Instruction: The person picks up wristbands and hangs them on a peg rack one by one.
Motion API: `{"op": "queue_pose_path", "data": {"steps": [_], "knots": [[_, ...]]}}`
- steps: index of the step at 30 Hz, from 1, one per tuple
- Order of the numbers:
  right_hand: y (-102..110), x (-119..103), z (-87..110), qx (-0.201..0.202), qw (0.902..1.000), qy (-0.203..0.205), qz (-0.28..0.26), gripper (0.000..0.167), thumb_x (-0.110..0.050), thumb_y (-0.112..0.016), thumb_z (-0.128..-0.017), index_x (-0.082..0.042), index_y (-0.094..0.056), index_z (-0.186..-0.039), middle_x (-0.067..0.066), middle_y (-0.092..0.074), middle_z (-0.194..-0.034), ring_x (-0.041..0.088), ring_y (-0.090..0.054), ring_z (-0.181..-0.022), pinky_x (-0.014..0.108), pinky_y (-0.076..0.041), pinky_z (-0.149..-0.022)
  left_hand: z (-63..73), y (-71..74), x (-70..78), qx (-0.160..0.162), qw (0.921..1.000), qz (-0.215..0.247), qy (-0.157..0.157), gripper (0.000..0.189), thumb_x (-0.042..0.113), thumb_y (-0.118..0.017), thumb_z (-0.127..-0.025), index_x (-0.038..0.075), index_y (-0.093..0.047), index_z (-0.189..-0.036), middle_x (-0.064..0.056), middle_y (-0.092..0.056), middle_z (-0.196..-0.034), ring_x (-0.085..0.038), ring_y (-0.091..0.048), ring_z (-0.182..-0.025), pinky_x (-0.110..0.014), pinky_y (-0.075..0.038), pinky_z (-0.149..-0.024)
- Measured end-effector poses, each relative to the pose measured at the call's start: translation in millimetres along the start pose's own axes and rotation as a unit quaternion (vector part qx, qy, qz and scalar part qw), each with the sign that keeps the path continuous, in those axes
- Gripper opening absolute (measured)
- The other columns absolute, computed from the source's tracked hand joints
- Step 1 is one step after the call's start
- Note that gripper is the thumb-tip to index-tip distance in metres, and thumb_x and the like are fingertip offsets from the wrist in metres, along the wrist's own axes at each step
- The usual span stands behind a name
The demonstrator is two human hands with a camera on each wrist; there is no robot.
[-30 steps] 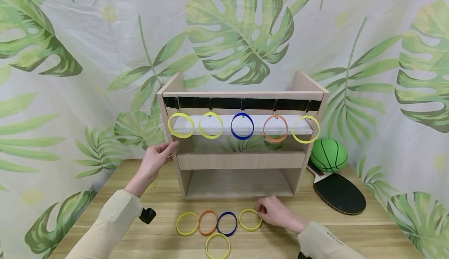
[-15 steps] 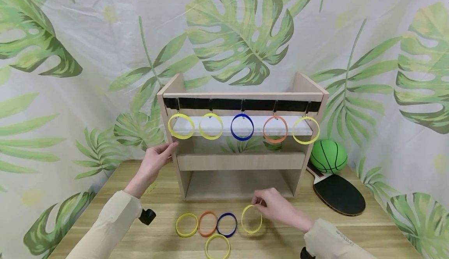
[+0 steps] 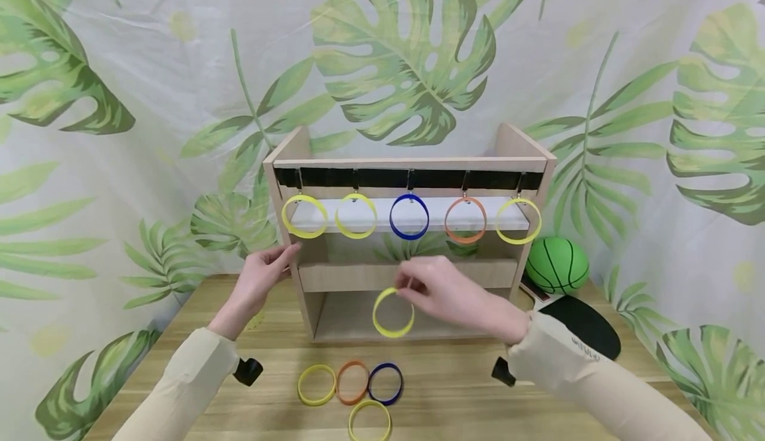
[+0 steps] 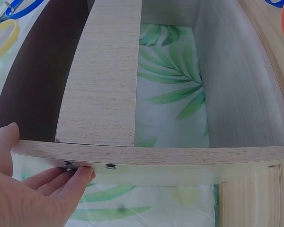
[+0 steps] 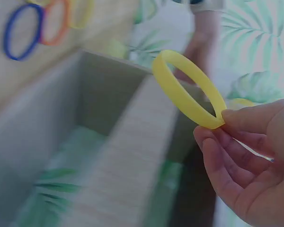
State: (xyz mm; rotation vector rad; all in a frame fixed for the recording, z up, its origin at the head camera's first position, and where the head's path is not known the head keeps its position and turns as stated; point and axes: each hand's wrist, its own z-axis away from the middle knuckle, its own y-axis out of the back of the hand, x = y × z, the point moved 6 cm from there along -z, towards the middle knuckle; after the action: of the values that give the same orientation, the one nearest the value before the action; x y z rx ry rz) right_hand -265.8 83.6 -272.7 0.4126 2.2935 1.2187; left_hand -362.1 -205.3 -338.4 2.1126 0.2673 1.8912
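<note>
My right hand point(image 3: 442, 295) pinches a yellow wristband point(image 3: 393, 333) between thumb and fingers, raised in front of the shelf's lower compartment. In the right wrist view the wristband point(image 5: 182, 101) tilts away from the fingertips. My left hand point(image 3: 259, 285) grips the left side panel of the wooden shelf point(image 3: 406, 276); in the left wrist view the thumb and fingers lie on opposite sides of the panel edge point(image 4: 180, 154). Across the shelf's top, hooks on a black strip point(image 3: 382, 178) hold several wristbands: two yellow at left, then blue point(image 3: 410, 236), orange point(image 3: 466, 239) and yellow point(image 3: 518, 241).
On the table point(image 3: 454, 401) in front lie a yellow wristband point(image 3: 317, 402), an orange one point(image 3: 352, 401) and a blue one point(image 3: 386, 402), with another yellow wristband point(image 3: 370, 402) nearer. Right of the shelf are a green ball point(image 3: 557, 265) and a black paddle point(image 3: 582, 325).
My right hand has picked the yellow wristband up off the table and carried it up and left to the shelf front. The left hand keeps its grip on the panel.
</note>
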Motion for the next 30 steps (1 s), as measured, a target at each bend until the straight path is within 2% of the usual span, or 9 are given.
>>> {"op": "queue_pose_path", "data": {"steps": [5,9,12,14,16,19,26,28,30], "knots": [[27.5,-26.5,-34.1,0.026,0.9989,0.038,0.004,0.005,-0.004,-0.071,-0.089,-0.006,-0.068,-0.091,0.002,-0.072,-0.085,0.006,-0.067,-0.073,0.009,-0.055,-0.065,1.1,-0.1,-1.3,-0.004,1.0000,0.007,0.004,0.068,0.050,-0.051,-0.100,0.002,-0.044,-0.148,-0.020,-0.042,-0.155,-0.032,-0.045,-0.140,-0.024,-0.053,-0.104],[40.6,-41.3,-61.8,0.045,0.9972,0.060,-0.004,0.005,-0.005,-0.071,-0.090,-0.009,-0.068,-0.090,0.000,-0.072,-0.086,0.005,-0.067,-0.073,0.011,-0.056,-0.065,1.0,0.5,-0.2,-0.001,1.0000,0.003,0.001,0.068,0.051,-0.051,-0.100,0.002,-0.045,-0.147,-0.020,-0.043,-0.153,-0.031,-0.048,-0.138,-0.024,-0.055,-0.102],[45.4,-48.8,-82.1,0.056,0.9960,0.069,0.004,0.003,-0.008,-0.070,-0.092,-0.009,-0.068,-0.091,0.001,-0.073,-0.089,0.005,-0.068,-0.075,0.010,-0.056,-0.067,0.7,1.0,0.3,0.001,1.0000,-0.001,-0.002,0.068,0.051,-0.051,-0.100,0.002,-0.046,-0.146,-0.020,-0.046,-0.151,-0.021,-0.057,-0.129,-0.022,-0.055,-0.100],[47.2,-53.0,-94.4,0.064,0.9951,0.074,0.013,0.002,-0.009,-0.069,-0.093,-0.008,-0.068,-0.092,0.001,-0.072,-0.091,0.006,-0.068,-0.077,0.011,-0.056,-0.068,0.6,0.8,0.3,0.001,1.0000,0.004,-0.004,0.066,0.049,-0.051,-0.101,0.001,-0.047,-0.146,-0.022,-0.047,-0.150,-0.010,-0.061,-0.121,-0.021,-0.055,-0.099],[47.9,-55.9,-105.4,0.073,0.9941,0.078,0.020,0.004,-0.011,-0.068,-0.094,-0.007,-0.068,-0.093,0.002,-0.072,-0.092,0.007,-0.068,-0.078,0.012,-0.056,-0.070,0.6,0.7,-0.1,0.003,1.0000,0.007,-0.005,0.062,0.045,-0.050,-0.102,-0.001,-0.047,-0.145,-0.023,-0.049,-0.148,0.001,-0.062,-0.111,-0.020,-0.056,-0.099],[46.6,-57.0,-119.0,0.081,0.9937,0.075,0.017,0.005,-0.011,-0.066,-0.095,-0.007,-0.067,-0.093,0.003,-0.072,-0.092,0.009,-0.068,-0.077,0.014,-0.055,-0.070,0.6,0.1,-0.7,0.007,0.9999,0.012,-0.005,0.059,0.041,-0.050,-0.103,-0.002,-0.048,-0.144,-0.025,-0.050,-0.146,0.008,-0.061,-0.104,-0.020,-0.056,-0.098],[41.6,-54.5,-140.8,0.090,0.9941,0.059,0.006,0.005,-0.010,-0.066,-0.095,-0.005,-0.068,-0.093,0.005,-0.072,-0.093,0.010,-0.069,-0.079,0.010,-0.054,-0.070,0.5,0.0,-0.9,0.007,0.9999,0.013,-0.002,0.060,0.041,-0.050,-0.103,-0.001,-0.047,-0.145,-0.024,-0.049,-0.148,0.010,-0.058,-0.104,-0.018,-0.055,-0.097],[40.3,-53.3,-145.8,0.092,0.9942,0.054,0.017,0.005,-0.010,-0.065,-0.095,-0.006,-0.067,-0.092,0.004,-0.072,-0.092,0.010,-0.069,-0.081,0.010,-0.054,-0.072,0.3,0.4,-0.6,0.004,0.9999,0.010,0.000,0.062,0.044,-0.051,-0.102,0.000,-0.047,-0.145,-0.021,-0.048,-0.149,0.005,-0.057,-0.111,-0.018,-0.055,-0.098],[38.8,-52.4,-149.9,0.091,0.9941,0.050,0.032,0.006,-0.010,-0.064,-0.096,-0.006,-0.067,-0.092,0.004,-0.071,-0.092,0.010,-0.068,-0.084,0.011,-0.054,-0.075,-0.4,0.5,-0.2,0.001,1.0000,0.004,0.002,0.066,0.049,-0.052,-0.100,0.002,-0.048,-0.146,-0.019,-0.048,-0.150,-0.004,-0.056,-0.121,-0.019,-0.054,-0.100]]}}
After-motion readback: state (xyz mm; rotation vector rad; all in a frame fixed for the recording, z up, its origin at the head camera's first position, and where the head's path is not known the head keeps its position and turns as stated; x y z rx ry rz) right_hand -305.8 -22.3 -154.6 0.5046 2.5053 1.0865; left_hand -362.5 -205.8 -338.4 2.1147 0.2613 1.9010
